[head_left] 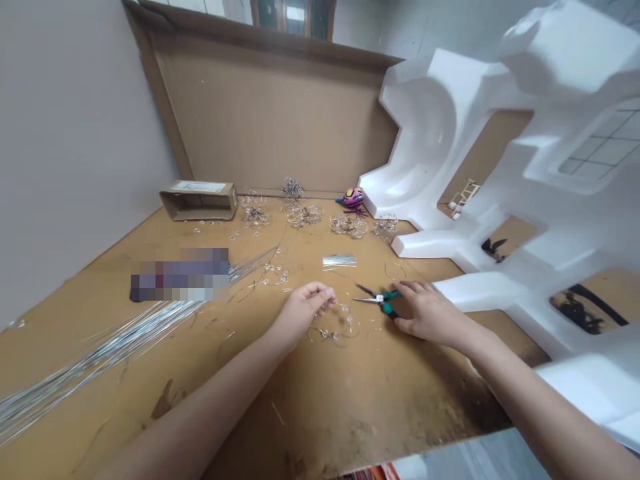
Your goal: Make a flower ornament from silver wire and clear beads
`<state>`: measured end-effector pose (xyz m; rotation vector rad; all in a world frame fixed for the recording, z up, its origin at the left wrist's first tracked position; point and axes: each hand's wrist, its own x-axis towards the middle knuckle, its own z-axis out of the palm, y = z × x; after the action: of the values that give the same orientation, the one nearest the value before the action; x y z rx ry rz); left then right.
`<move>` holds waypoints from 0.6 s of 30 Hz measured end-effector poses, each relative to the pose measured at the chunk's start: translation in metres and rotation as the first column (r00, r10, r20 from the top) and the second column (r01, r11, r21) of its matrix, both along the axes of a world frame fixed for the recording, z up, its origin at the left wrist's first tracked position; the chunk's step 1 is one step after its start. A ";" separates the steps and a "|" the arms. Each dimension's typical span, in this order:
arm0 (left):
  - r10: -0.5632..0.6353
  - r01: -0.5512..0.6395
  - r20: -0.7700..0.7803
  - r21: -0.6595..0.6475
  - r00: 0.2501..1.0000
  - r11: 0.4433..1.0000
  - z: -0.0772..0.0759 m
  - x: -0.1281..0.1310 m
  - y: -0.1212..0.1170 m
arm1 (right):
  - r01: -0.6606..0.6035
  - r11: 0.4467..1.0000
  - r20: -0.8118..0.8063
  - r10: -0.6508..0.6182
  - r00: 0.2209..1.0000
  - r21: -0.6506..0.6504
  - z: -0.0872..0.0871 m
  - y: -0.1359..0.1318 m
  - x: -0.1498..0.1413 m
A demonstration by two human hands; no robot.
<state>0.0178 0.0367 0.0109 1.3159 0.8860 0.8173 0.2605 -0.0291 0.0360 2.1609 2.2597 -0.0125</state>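
My left hand (313, 300) is closed in a pinch on a loop of thin wire with clear beads (336, 335); the beaded part hangs just above or rests on the table. My right hand (427, 310) is at the pliers (385, 300), fingers on one green-and-black handle and thumb by the other. Their jaws stand apart and point left towards the beaded wire. A small bundle of short cut wires (340, 261) lies beyond my hands. To the left, loose clear beads (273, 268) are scattered near a long bundle of straight wires (150, 333).
At the back sit several beaded wire clusters (305, 215), an open cardboard box (200, 201) and a colourful bundle (353, 198). A blurred-out object (180, 275) lies over the wire bundle. White moulded foam (430, 133) borders the right side; a cardboard wall (270, 113) closes the back.
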 end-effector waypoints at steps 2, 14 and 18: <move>-0.002 0.002 -0.002 -0.003 1.000 1.000 0.000 0.000 0.000 | -0.050 0.997 0.038 0.052 0.998 -0.060 -0.001 0.002 0.007; 0.004 -0.003 0.053 -0.015 0.999 1.000 0.000 0.001 0.001 | -0.104 0.994 0.197 0.094 0.976 0.041 0.001 0.006 -0.002; 0.006 -0.006 0.046 -0.010 0.999 1.000 -0.001 0.001 0.003 | -0.089 0.995 0.034 0.087 0.996 0.045 0.021 -0.001 0.008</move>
<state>0.0184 0.0393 0.0098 1.2813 0.8567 0.8435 0.2683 -0.0304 0.0566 2.0649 2.3587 0.0757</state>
